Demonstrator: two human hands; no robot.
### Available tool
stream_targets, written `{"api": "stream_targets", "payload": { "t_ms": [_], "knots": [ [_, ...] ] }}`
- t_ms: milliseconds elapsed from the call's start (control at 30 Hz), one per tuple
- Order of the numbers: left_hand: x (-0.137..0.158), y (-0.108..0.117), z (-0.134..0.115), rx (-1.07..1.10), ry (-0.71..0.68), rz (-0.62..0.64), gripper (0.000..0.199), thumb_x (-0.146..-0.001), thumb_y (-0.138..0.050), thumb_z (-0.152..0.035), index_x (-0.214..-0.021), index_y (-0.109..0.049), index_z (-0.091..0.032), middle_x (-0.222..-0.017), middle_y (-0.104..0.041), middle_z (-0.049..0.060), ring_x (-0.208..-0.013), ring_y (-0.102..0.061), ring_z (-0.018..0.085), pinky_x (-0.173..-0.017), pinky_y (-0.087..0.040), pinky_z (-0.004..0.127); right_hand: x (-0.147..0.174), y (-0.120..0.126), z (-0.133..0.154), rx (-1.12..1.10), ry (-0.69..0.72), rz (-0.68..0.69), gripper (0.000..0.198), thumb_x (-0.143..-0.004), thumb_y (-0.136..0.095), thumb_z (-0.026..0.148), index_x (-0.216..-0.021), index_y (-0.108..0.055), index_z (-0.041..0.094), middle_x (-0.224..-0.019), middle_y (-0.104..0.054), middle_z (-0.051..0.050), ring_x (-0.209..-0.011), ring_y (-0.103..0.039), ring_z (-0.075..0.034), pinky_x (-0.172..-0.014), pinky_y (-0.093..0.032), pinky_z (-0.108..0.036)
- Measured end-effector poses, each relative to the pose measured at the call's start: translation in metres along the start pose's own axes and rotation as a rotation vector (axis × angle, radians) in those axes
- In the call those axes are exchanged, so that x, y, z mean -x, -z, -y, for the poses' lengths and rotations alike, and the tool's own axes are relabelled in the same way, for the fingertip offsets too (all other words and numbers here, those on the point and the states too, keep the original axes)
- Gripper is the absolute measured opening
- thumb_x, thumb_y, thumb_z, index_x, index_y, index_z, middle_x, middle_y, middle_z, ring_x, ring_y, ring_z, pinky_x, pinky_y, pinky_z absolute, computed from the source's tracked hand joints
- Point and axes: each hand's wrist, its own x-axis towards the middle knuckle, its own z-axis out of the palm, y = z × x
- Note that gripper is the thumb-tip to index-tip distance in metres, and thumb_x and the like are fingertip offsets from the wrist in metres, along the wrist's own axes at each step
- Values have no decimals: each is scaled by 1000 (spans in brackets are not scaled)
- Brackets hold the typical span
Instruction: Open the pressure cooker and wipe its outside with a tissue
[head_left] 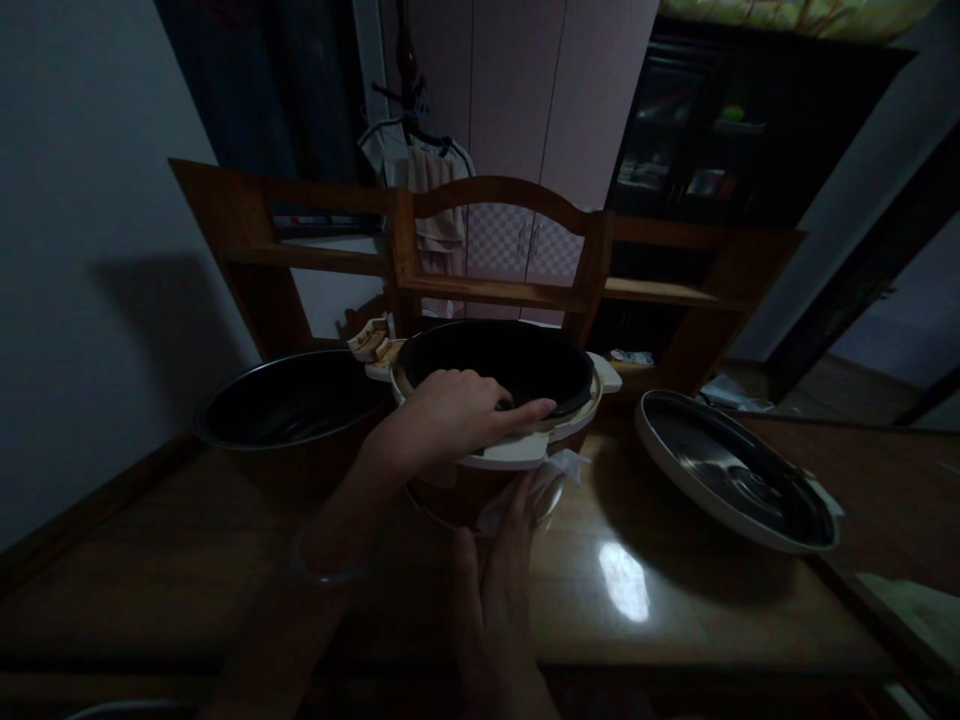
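Observation:
In front of me on the table is a rice cooker (498,450) without its lid, with a black interior and a white rim. My left hand (457,412) reaches over its near rim, fingers curled inside and thumb stretched to the right along the edge. Lower down, my right hand (501,580) presses a white tissue (555,472) against the cooker's outer side, fingers pointing up. Part of the tissue is hidden behind those fingers. To the left stands a dark inner pot (292,400), and the detached round lid (739,475) lies on the right with its inside facing up.
The glossy wooden table (637,630) has a raised wooden back frame (499,290) behind the cooker. A white wall (90,250) borders the left side. Farther back are a coat stand (409,90) with clothes, a pink wardrobe (517,100) and a dark cabinet (720,140).

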Motion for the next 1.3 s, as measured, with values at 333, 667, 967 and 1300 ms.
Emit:
{"api": "stream_targets", "payload": {
  "t_ms": [333,667,967,1300],
  "knots": [
    [1,1,0,9,-35,-7,80,-94,-13,-75,-113,-77,-30,-90,-78,7,-87,-71,27,-65,-35,32,-39,22,1,-11,-27,-103,75,-107,-32,52,-161,13,24,-168,14,-5,-154,8,-29,-122,-14,-65],
    [0,-1,2,-3,-48,-1,77,-96,-15,-73,-111,-77,-31,-91,-77,6,-85,-70,25,-65,-35,32,-19,7,-4,224,153,-88,73,-108,-29,40,-161,14,14,-167,15,-11,-153,14,-33,-118,-25,-67],
    [1,-1,2,-26,-27,-6,79,-95,-13,-75,-112,-77,-31,-90,-77,7,-84,-70,27,-63,-33,32,-6,4,-32,508,582,276,72,-102,-50,45,-160,-25,12,-159,-36,-13,-147,-28,-35,-120,-30,-54],
    [0,2,-1,2,-8,-8,84,-92,-11,-78,-107,-79,-30,-86,-77,8,-83,-70,27,-63,-33,32,-27,21,-29,538,725,250,55,-105,-47,39,-153,-40,13,-146,-54,-10,-137,-42,-27,-119,-28,-42]
  ]
}}
